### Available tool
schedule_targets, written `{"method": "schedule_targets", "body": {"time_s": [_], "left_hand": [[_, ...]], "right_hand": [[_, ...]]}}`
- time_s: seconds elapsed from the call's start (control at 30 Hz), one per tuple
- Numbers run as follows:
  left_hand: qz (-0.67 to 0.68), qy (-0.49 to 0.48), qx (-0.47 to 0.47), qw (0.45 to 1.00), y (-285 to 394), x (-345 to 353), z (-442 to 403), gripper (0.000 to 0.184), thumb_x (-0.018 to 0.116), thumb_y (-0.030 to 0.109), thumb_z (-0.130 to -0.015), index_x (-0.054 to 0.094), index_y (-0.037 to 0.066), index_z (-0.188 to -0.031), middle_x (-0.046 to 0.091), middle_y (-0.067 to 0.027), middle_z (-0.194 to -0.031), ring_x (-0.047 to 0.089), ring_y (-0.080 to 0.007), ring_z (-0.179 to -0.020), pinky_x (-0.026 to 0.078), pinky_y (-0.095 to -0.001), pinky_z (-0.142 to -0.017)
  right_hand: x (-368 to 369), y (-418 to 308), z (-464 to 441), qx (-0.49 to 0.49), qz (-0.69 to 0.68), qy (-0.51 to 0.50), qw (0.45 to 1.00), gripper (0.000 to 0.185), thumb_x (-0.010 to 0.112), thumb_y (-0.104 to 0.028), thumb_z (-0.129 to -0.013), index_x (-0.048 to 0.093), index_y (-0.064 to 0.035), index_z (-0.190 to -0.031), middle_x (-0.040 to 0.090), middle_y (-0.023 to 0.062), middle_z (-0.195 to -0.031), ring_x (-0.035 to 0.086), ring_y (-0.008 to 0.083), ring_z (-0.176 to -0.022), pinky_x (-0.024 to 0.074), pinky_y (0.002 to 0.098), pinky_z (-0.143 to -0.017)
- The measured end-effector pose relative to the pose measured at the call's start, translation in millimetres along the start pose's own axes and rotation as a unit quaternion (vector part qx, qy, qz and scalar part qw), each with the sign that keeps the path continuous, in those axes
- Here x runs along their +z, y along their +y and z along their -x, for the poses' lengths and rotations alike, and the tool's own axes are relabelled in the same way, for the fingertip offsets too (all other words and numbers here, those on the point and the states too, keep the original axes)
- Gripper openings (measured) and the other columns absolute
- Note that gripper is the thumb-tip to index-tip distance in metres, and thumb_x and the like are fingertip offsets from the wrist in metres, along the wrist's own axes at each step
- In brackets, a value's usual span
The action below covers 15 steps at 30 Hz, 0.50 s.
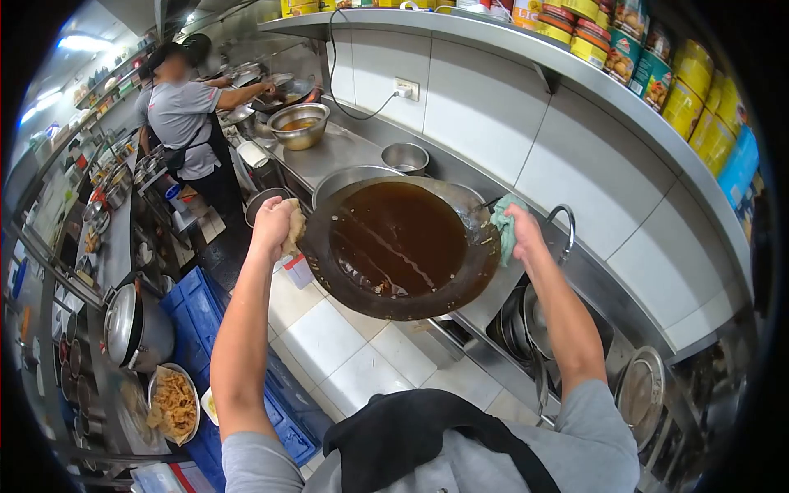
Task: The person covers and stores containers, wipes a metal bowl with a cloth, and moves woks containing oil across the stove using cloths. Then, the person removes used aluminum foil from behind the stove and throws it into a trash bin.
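A large dark wok (353, 297) is held up between my two hands, with a pool of brown liquid (403, 234) in it and small bits of food on its rim. My left hand (273, 226) grips the left side through a tan cloth (293, 228). On the right side, my right hand (522, 234) is closed round the rim with a green cloth (505, 223). Partly hidden behind the wok, a wide metal basin (341, 178) rests on the steel counter. The wok's underside is out of sight.
A small metal pot (405, 156) and a metal bowl of liquid (297, 125) stand on the counter. At right is a sink with a tap (567, 226) and pans. Blue bins (197, 308) and a bowl of fried food (174, 403) are at left. A co-worker (185, 115) stands beyond.
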<state>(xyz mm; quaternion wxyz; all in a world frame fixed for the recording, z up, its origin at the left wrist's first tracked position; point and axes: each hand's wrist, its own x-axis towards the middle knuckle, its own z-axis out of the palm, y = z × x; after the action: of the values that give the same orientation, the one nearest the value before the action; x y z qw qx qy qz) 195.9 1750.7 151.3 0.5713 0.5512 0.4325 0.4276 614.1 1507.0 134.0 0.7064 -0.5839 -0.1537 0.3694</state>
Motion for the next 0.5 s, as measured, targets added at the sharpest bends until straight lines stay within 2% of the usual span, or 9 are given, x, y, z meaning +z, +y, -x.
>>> {"method": "schedule_targets", "body": {"time_s": [0.07, 0.13, 0.2, 0.43, 0.5], "left_hand": [[0.001, 0.005, 0.009, 1.000, -3, 2, -4, 0.051, 0.052, 0.014, -0.092, 0.040, -0.005, -0.138, 0.061, -0.0164, -0.112, 0.063, -0.0209, -0.092, 0.053, -0.0331, -0.077], [0.005, 0.004, 0.005, 1.000, -3, 3, -6, 0.051, 0.051, 0.014, -0.092, 0.040, -0.005, -0.138, 0.061, -0.0162, -0.111, 0.063, -0.0202, -0.091, 0.053, -0.0327, -0.077], [0.001, 0.005, -0.006, 1.000, -1, 5, -7, 0.051, 0.051, 0.013, -0.092, 0.040, -0.005, -0.138, 0.061, -0.0159, -0.111, 0.063, -0.0194, -0.091, 0.053, -0.0325, -0.077], [-0.001, 0.018, -0.012, 1.000, -1, 14, -12, 0.050, 0.051, 0.013, -0.092, 0.040, -0.005, -0.138, 0.062, -0.0155, -0.110, 0.063, -0.0195, -0.088, 0.053, -0.0319, -0.076], [0.005, 0.025, -0.019, 0.999, -4, 15, -14, 0.050, 0.051, 0.013, -0.092, 0.040, -0.005, -0.138, 0.062, -0.0160, -0.109, 0.064, -0.0199, -0.087, 0.053, -0.0318, -0.075]], "right_hand": [[4, -2, -5, 0.009, -0.003, -0.011, 1.000, 0.023, 0.059, -0.017, -0.075, 0.062, 0.0001, -0.090, 0.064, 0.0119, -0.081, 0.063, 0.0258, -0.071, 0.0539, 0.0416, -0.067], [5, -3, -10, 0.019, -0.006, -0.020, 1.000, 0.022, 0.058, -0.018, -0.075, 0.063, -0.0020, -0.090, 0.065, 0.0113, -0.079, 0.063, 0.0258, -0.069, 0.0540, 0.0417, -0.068], [3, -1, -22, 0.017, -0.027, -0.031, 0.999, 0.024, 0.058, -0.013, -0.075, 0.061, 0.0041, -0.090, 0.063, 0.0132, -0.081, 0.063, 0.0262, -0.069, 0.0545, 0.0425, -0.064], [-8, 4, -65, 0.047, 0.003, -0.032, 0.998, 0.031, 0.062, -0.018, -0.072, 0.059, 0.0034, -0.095, 0.062, 0.0154, -0.089, 0.062, 0.0262, -0.076, 0.0526, 0.0452, -0.070], [-5, 2, -66, 0.052, 0.028, -0.024, 0.998, 0.019, 0.056, -0.019, -0.076, 0.061, -0.0043, -0.088, 0.064, 0.0098, -0.078, 0.062, 0.0249, -0.070, 0.0532, 0.0393, -0.068]]}}
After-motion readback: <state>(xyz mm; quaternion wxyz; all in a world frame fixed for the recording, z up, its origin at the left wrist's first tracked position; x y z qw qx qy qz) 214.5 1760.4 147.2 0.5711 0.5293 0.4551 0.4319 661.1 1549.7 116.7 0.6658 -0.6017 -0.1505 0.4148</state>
